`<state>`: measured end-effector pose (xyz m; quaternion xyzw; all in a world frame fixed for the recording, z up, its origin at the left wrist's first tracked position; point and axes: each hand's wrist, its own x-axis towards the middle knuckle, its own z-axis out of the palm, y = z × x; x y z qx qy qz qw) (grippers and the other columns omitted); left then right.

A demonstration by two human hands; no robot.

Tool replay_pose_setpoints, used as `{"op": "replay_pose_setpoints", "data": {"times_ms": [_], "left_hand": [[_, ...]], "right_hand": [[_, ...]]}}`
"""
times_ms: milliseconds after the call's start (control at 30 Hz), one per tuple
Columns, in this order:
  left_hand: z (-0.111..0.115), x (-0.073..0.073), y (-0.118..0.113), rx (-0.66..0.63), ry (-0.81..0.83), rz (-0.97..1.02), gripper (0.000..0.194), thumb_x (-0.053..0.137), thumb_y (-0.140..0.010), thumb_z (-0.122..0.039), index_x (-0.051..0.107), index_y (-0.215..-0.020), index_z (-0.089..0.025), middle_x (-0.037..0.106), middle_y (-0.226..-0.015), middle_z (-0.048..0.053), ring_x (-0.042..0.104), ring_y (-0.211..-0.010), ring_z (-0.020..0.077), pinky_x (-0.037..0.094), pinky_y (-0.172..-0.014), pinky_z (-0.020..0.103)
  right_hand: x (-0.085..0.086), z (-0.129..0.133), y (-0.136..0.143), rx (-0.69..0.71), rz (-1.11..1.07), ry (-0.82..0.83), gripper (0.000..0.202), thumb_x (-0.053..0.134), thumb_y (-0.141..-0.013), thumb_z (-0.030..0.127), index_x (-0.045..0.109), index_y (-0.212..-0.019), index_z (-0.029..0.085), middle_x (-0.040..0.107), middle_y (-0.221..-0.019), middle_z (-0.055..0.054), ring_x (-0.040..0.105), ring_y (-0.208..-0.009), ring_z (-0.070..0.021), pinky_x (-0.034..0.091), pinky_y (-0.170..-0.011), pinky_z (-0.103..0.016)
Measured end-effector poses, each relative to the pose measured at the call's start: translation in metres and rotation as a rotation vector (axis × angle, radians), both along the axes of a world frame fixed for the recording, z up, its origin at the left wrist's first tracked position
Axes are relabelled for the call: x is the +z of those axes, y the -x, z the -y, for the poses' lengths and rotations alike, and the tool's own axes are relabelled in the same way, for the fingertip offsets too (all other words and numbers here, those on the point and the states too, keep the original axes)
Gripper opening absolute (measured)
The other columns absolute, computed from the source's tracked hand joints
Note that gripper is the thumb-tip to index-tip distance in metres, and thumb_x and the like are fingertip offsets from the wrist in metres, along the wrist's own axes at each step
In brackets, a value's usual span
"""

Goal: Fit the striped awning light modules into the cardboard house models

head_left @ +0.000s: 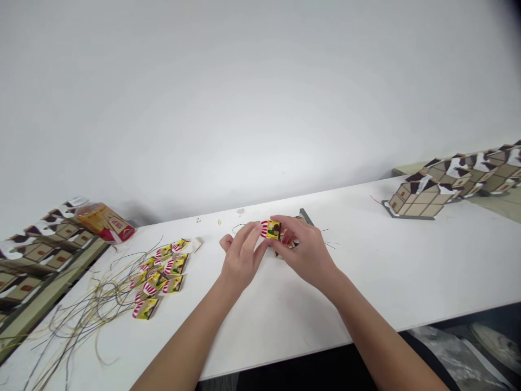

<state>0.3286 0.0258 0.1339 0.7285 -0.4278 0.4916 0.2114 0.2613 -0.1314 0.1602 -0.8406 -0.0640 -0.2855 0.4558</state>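
Between my two hands is a small yellow market stall piece (273, 229) with a red-and-white striped awning. My left hand (241, 254) pinches its striped side with thumb and fingers. On the yellow side, my right hand (303, 241) grips it between thumb and forefinger. Behind and below my right hand sits a model house (305, 217) on a grey base, mostly hidden by the fingers. Thin wires (331, 244) stick out to its right. Left of my hands, several similar striped stall pieces (154, 282) lie in a group with long thin wires (101, 293) trailing from them.
A bottle with an orange-red label (106, 220) lies at the back left beside rows of model houses (44, 252). More model houses (421, 198) stand at the right on the white table (386, 266). A pale wall rises behind, and a plastic bag (451, 353) lies below the front edge.
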Motion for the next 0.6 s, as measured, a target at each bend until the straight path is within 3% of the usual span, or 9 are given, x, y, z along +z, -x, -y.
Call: {"op": "replay_pose_setpoints", "data": {"times_ms": [167, 267, 333, 500, 600], "left_hand": [[-0.001, 0.000, -0.001, 0.092, 0.041, -0.309, 0.038, 0.060, -0.089, -0.025, 0.048, -0.125, -0.019, 0.069, -0.106, 0.006, 0.059, -0.068, 0.0095, 0.032, -0.077, 0.029], [-0.005, 0.004, -0.007, 0.051, 0.044, -0.442, 0.014, 0.058, -0.090, -0.029, 0.065, -0.098, -0.020, 0.070, -0.084, 0.000, 0.058, -0.071, 0.0103, 0.034, -0.078, 0.029], [-0.008, 0.008, -0.011, 0.008, 0.075, -0.585, 0.017, 0.059, -0.089, -0.031, 0.068, -0.081, -0.019, 0.068, -0.074, -0.001, 0.055, -0.068, 0.0099, 0.036, -0.076, 0.027], [-0.018, 0.023, -0.022, -0.151, 0.151, -1.204, 0.028, 0.066, -0.079, -0.042, 0.066, -0.070, -0.016, 0.059, -0.064, 0.000, 0.045, -0.061, 0.0090, 0.035, -0.058, 0.022], [-0.026, 0.029, -0.028, -0.269, 0.154, -1.469, 0.030, 0.071, -0.074, -0.043, 0.066, -0.072, -0.014, 0.057, -0.063, 0.000, 0.045, -0.060, 0.0078, 0.034, -0.056, 0.020]], "right_hand": [[0.013, 0.021, 0.005, 0.138, -0.056, -0.001, 0.029, 0.065, -0.085, 0.031, 0.061, -0.114, 0.027, 0.067, -0.093, 0.000, 0.059, -0.072, -0.0120, 0.051, -0.065, -0.026], [0.020, 0.038, 0.009, 0.161, -0.056, -0.030, 0.033, 0.066, -0.084, 0.036, 0.062, -0.116, 0.028, 0.067, -0.092, 0.000, 0.059, -0.072, -0.0118, 0.051, -0.065, -0.025], [0.021, 0.051, 0.009, 0.114, -0.037, -0.068, 0.035, 0.067, -0.084, 0.038, 0.061, -0.116, 0.028, 0.067, -0.089, 0.000, 0.060, -0.075, -0.0128, 0.052, -0.067, -0.026], [0.006, 0.081, -0.001, -0.035, -0.011, -0.243, 0.040, 0.067, -0.082, 0.042, 0.059, -0.119, 0.030, 0.066, -0.091, -0.002, 0.060, -0.077, -0.0149, 0.051, -0.064, -0.028], [-0.010, 0.091, -0.012, -0.095, -0.074, -0.309, 0.043, 0.066, -0.081, 0.046, 0.057, -0.120, 0.030, 0.065, -0.096, -0.003, 0.059, -0.075, -0.0150, 0.051, -0.060, -0.029]]}}
